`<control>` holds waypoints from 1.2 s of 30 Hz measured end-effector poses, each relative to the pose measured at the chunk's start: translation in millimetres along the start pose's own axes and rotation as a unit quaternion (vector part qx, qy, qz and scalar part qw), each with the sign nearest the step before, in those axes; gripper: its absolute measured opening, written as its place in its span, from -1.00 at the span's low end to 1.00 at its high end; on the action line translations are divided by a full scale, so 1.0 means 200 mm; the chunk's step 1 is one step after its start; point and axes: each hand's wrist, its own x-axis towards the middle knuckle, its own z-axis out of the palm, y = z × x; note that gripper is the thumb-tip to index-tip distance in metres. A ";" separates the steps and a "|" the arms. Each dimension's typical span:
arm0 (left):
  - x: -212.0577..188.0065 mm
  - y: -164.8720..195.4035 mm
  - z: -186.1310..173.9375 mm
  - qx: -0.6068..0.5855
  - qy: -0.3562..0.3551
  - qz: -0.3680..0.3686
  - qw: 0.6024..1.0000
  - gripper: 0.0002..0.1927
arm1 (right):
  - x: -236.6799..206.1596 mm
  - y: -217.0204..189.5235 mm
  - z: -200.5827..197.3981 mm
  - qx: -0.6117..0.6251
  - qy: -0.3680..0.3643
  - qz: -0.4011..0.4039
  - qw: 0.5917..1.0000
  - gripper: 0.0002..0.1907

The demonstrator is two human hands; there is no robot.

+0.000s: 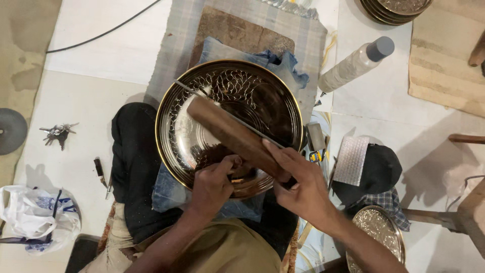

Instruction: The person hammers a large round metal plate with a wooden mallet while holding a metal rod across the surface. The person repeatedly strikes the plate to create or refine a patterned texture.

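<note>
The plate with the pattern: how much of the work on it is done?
Done: fine engraving covers the upper left part of the plate. In hand: the right hand holds a wooden block over the plate, and the left hand presses near its lower rim. Left: the right side looks plain.

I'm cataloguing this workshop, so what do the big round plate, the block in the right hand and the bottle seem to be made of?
The round plate looks like polished brass-coloured metal: mirror shine, gold rim, fine engraved lines. The block in the right hand seems to be dark matte wood, brown and unreflective. The bottle looks like clear plastic with a grey cap.
</note>
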 end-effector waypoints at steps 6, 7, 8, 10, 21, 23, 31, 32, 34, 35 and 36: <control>0.06 -0.07 -0.02 0.010 -0.105 -0.018 0.994 -0.46 | -0.07 0.03 0.03 -0.028 0.023 0.062 0.997 -0.09; 0.07 -0.08 -0.03 -0.005 -0.111 0.012 0.994 -0.48 | -0.09 0.04 0.04 -0.106 -0.040 0.142 0.983 -0.09; 0.08 -0.09 -0.04 -0.018 -0.113 0.042 0.993 -0.49 | -0.11 0.05 0.05 -0.183 -0.104 0.216 0.953 -0.08; 0.09 -0.10 -0.07 -0.008 -0.157 0.023 0.987 -0.39 | -0.13 0.07 0.11 -0.018 0.073 0.045 0.996 -0.10; 0.18 -0.09 -0.15 0.041 -0.273 0.092 0.957 -0.40 | -0.36 0.07 0.29 0.012 0.151 0.194 0.969 -0.10; 0.21 -0.08 -0.16 0.031 -0.279 0.123 0.952 -0.49 | -0.38 0.06 0.38 0.082 0.307 0.078 0.945 -0.21; 0.35 -0.04 -0.23 0.012 -0.300 0.295 0.907 -0.45 | -0.59 0.14 0.64 0.163 0.314 0.193 0.915 -0.19; 0.37 -0.03 -0.23 0.023 -0.304 0.321 0.897 -0.45 | -0.61 0.14 0.67 0.183 0.320 0.210 0.905 -0.17; 0.40 -0.03 -0.23 0.057 -0.380 0.300 0.873 -0.44 | -0.65 0.15 0.73 0.200 0.324 0.237 0.894 -0.18; 0.42 -0.03 -0.23 0.076 -0.415 0.290 0.859 -0.44 | -0.66 0.15 0.76 0.209 0.327 0.247 0.888 -0.18; 0.43 -0.03 -0.23 0.056 -0.412 0.303 0.857 -0.46 | -0.67 0.15 0.78 0.211 0.333 0.250 0.885 -0.17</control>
